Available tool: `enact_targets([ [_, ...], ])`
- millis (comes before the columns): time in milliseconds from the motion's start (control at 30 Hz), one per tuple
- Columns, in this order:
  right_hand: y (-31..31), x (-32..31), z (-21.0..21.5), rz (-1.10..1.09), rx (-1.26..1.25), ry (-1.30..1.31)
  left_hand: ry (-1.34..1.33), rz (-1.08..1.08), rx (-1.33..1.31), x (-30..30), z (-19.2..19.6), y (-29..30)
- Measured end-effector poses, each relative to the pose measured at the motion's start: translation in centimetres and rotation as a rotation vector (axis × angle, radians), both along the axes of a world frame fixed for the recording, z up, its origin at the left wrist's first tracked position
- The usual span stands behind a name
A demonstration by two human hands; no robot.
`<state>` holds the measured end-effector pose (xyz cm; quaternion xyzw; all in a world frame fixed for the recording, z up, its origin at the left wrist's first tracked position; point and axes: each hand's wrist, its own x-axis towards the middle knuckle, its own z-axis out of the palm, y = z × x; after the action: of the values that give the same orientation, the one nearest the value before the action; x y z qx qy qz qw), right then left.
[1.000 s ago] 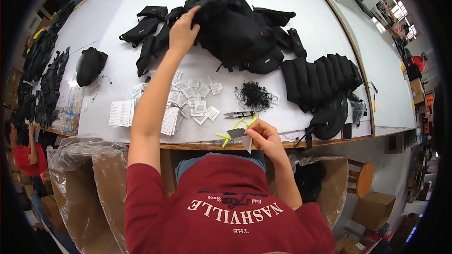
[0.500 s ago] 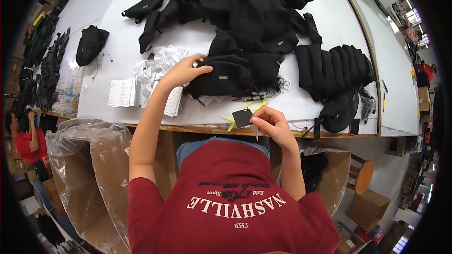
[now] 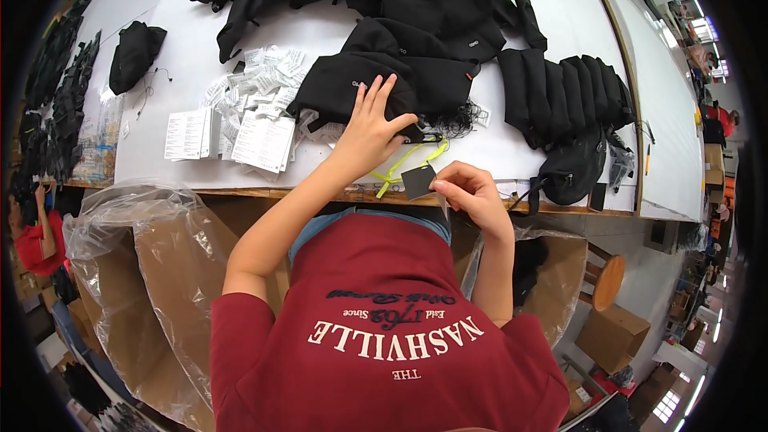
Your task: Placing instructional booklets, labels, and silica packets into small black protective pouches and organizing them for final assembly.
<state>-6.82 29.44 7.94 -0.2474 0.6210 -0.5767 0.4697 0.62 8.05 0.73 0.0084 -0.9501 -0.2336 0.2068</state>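
Note:
My left hand lies with fingers spread on the front of a black fabric bag near the table's front edge, its thumb pointing right. Just in front of that bag, my right hand pinches a dark hang tag at its right edge; a pale strip hangs below those fingers. A neon yellow strap lies behind and left of the tag, its far end near the bag. Beside the bag's right end sits a tangle of thin black strings.
More black bags are heaped at the far side, and a row of folded ones stands right. Small white labels and stacked white leaflets lie left. Plastic-lined cartons flank me below the table edge. A co-worker in red is far left.
My left hand has moved right, from the bag's far left corner to its front middle, fingers now spread. My right hand keeps the tag. The whole view has shifted slightly.

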Motion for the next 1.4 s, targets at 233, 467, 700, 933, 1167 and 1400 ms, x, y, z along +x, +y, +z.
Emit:
enact_targets([
  [233, -0.6, 0.3, -0.3, -0.135, 0.028, 0.02, 0.112, -0.041, 0.178, 2.9, 2.4, 0.1],
  [467, -4.0, 2.4, -0.6, -0.136, 0.074, 0.456, 0.142, 0.205, 0.295, 8.4, 4.3, 2.2],
  [700, -5.0, 3.9, 0.3, 0.133, 0.022, 0.691, -0.149, 0.404, 0.927, 10.4, 5.7, 3.6],
  [933, -4.7, 3.7, 0.4, -0.026, 0.065, 0.3, 0.233, 0.354, 1.1, 10.1, 5.8, 4.1],
  [1167, -3.3, 2.2, 0.4, -0.043, -0.253, -0.234, 0.199, 0.217, 1.494, 10.7, 8.4, 4.0],
  [1400, -3.5, 2.4, 0.8, -0.028, -0.278, -0.255, 0.121, 0.199, 1.317, 10.3, 8.6, 4.5],
])
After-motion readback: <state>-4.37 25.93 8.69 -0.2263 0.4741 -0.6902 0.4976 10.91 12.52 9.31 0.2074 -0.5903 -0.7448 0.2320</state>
